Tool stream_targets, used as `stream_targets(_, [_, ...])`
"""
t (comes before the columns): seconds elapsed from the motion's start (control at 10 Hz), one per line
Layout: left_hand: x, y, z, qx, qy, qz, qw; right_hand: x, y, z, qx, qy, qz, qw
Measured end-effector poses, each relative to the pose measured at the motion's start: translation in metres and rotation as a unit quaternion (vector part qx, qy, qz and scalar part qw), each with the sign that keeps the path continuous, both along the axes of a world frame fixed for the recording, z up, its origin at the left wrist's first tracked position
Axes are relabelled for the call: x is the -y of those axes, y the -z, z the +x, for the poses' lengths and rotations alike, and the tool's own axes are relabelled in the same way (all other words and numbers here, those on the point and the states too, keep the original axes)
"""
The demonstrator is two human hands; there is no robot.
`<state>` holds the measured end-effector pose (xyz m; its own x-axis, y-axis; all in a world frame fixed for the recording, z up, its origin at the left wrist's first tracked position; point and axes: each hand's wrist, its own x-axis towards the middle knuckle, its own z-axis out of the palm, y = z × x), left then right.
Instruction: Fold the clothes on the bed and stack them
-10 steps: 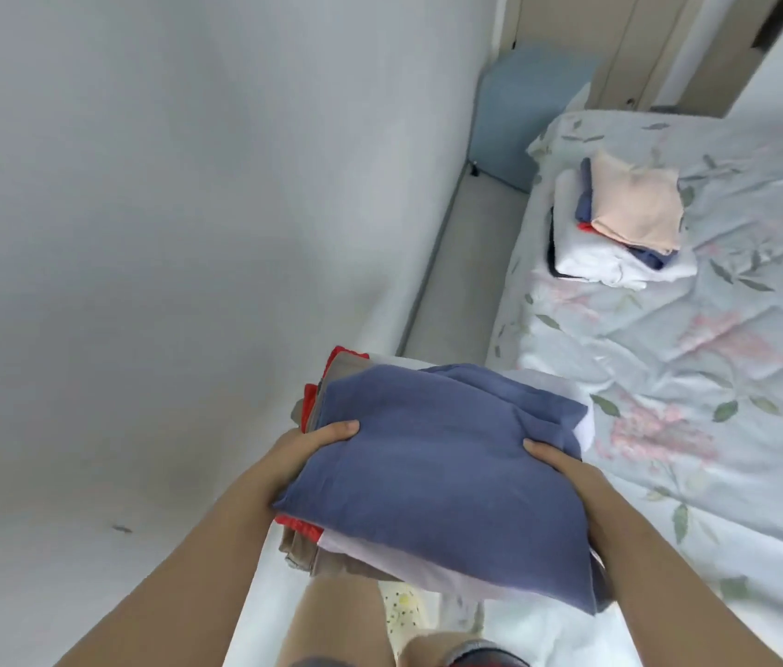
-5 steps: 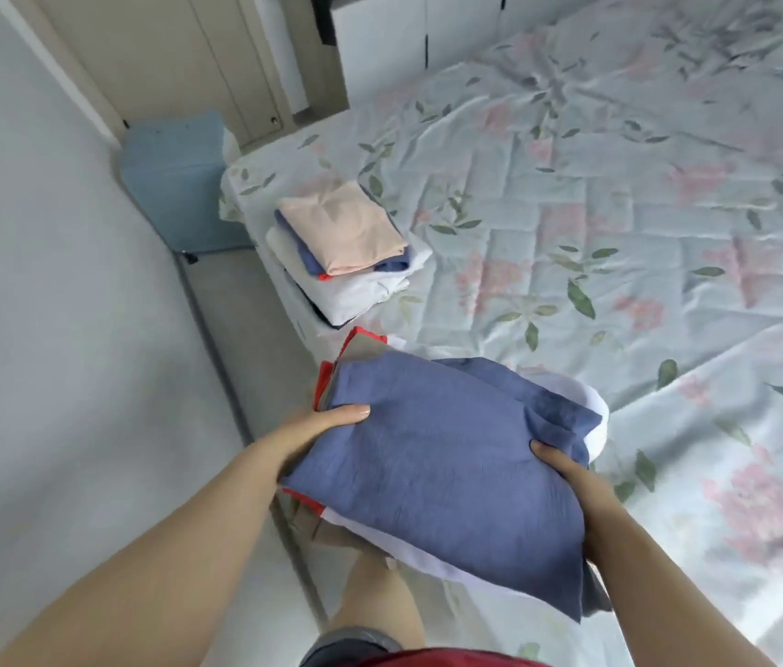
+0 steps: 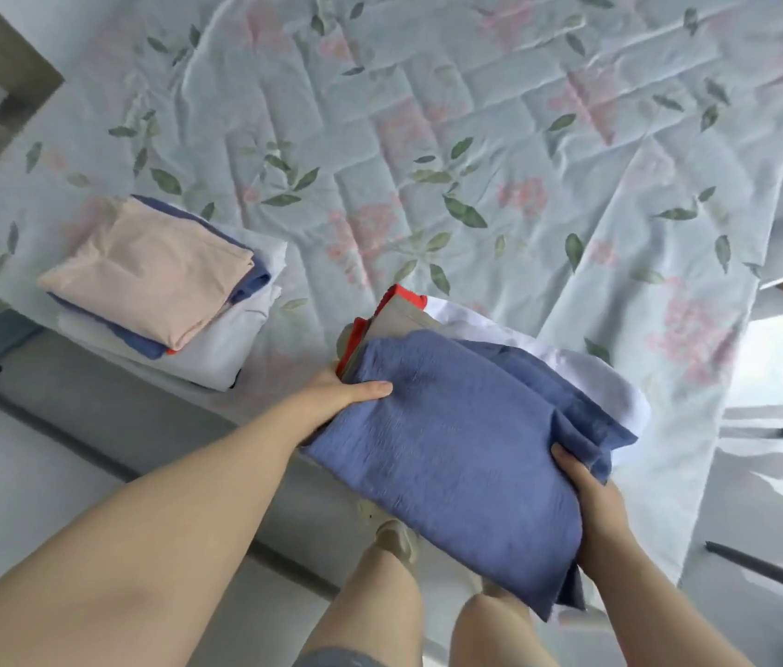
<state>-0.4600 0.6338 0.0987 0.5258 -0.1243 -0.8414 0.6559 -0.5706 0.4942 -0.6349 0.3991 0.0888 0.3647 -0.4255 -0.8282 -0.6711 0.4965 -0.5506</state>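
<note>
Blue folded garment (image 3: 452,450) topping a hand-held stack (image 3: 572,373) of clothes, lower centre of the frame, over the near edge of the floral bed (image 3: 476,137).
The left hand (image 3: 336,392) grips the stack's left edge, thumb flat on the blue cloth, fingers hidden beneath. The right hand (image 3: 591,503) grips the lower right edge likewise. White, grey and red layers show along the upper edge. A second folded pile (image 3: 153,276), peach on top, lies on the bed at centre left, well apart.

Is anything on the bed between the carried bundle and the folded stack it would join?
Nothing visible. The left hand and right hand grip the bundle, and only bedspread shows between it and the stack near the bed's corner.
</note>
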Motion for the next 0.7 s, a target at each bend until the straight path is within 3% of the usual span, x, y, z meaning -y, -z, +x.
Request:
stream_targets(0.1, [0.022,0.029,-0.017,0.009,0.004,0.072,0.997,0.006,0.025,-0.016,-0.034,0.013,-0.021,0.999])
stream_targets(0.3, [0.042,0.056,-0.072,0.09,0.163,0.223,0.957,0.001,0.046,-0.021,-0.03,-0.087,-0.039,0.995])
stream_targets(0.5, [0.054,0.037,-0.093,0.134,0.225,0.262,0.929,0.009,0.038,-0.025,-0.014,-0.162,-0.051,0.985])
stream_targets(0.7, [0.065,-0.005,-0.117,0.224,0.276,0.263,0.897,0.019,0.003,-0.025,0.007,-0.292,-0.08,0.953])
